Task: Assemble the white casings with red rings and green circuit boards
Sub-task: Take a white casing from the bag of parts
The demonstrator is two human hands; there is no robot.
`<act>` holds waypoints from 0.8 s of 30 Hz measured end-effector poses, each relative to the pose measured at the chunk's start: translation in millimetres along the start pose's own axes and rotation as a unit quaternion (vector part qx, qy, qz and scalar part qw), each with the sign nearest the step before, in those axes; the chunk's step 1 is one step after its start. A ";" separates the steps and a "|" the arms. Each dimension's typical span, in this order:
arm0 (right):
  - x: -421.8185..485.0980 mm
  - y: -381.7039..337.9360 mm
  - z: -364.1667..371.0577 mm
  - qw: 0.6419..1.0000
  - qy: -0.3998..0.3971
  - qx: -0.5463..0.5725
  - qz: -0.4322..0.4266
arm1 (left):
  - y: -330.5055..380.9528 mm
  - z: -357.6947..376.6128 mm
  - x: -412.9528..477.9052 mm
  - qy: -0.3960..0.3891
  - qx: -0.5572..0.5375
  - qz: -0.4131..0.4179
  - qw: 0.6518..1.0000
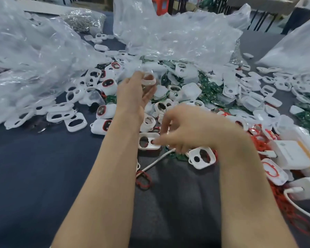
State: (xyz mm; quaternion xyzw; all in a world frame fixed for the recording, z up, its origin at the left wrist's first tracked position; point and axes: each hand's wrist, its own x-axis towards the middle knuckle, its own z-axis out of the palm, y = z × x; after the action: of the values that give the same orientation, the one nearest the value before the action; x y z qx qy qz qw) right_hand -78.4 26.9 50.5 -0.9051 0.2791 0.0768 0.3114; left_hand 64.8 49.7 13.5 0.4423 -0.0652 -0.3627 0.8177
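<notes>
White casing [148,81] pinched in left grip [132,93]; right grip [191,129] blurred, hold unclear, over table casing [149,141].

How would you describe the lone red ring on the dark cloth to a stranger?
Start at the dark cloth in the foreground. Follow the white cable in the middle to its near end; the red ring lies there, alone, outside any casing.
</notes>
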 end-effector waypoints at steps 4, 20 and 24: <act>-16.1 -26.4 53.7 0.984 -0.073 -0.158 -0.040 | 1.1 0.9 -0.2 0.006 -0.019 0.004 1.000; 58.6 26.7 -3.2 0.879 0.315 0.352 -0.072 | -21.1 2.8 -0.2 -0.045 0.051 -0.043 0.997; 62.0 31.6 5.9 0.828 0.362 0.423 -0.067 | -23.7 5.1 -0.4 -0.048 0.059 -0.029 0.997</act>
State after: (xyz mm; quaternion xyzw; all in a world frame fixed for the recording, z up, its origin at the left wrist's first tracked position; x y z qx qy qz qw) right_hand -44.1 -18.5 10.0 -0.6643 0.3155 -0.4031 0.5446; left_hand 49.6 38.2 -1.6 0.4737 -0.1129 -0.4023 0.7753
